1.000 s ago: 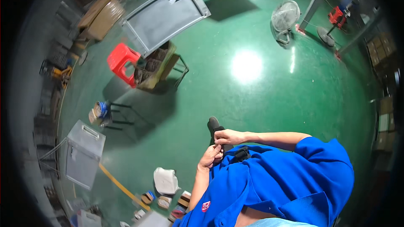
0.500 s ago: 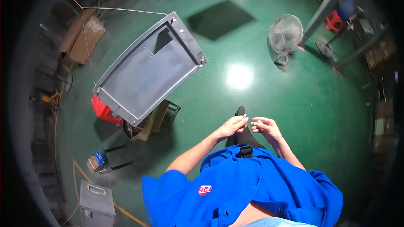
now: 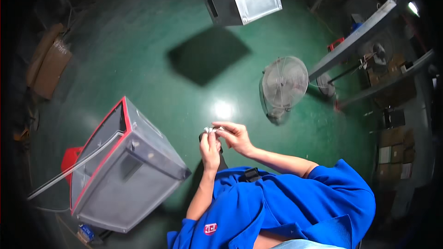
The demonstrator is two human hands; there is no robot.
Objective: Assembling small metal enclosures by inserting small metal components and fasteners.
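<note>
Both hands meet in front of my waist. My left hand [image 3: 210,154] is closed, its fingertips pinching a small white piece [image 3: 210,130] whose kind I cannot make out. From the right, my right hand [image 3: 237,138] reaches across, its thumb and forefinger pressed together on the same piece. Fingers partly cover it. To the left of my left hand hangs a grey box-shaped metal housing [image 3: 134,189], tilted, with red along its open edge. Neither hand touches it.
A second hanging metal housing [image 3: 256,0] is ahead, above its dark shadow on the green floor [image 3: 138,60]. A round floor fan [image 3: 285,83] stands ahead to the right, near a grey metal beam [image 3: 353,39]. Brown cartons [image 3: 392,152] are stacked at far right; cardboard [image 3: 50,69] leans far left.
My view has turned and shifted, so the grey housing now shows its red-edged side, lower left. My hands, slightly apart before, have come together at the small white piece.
</note>
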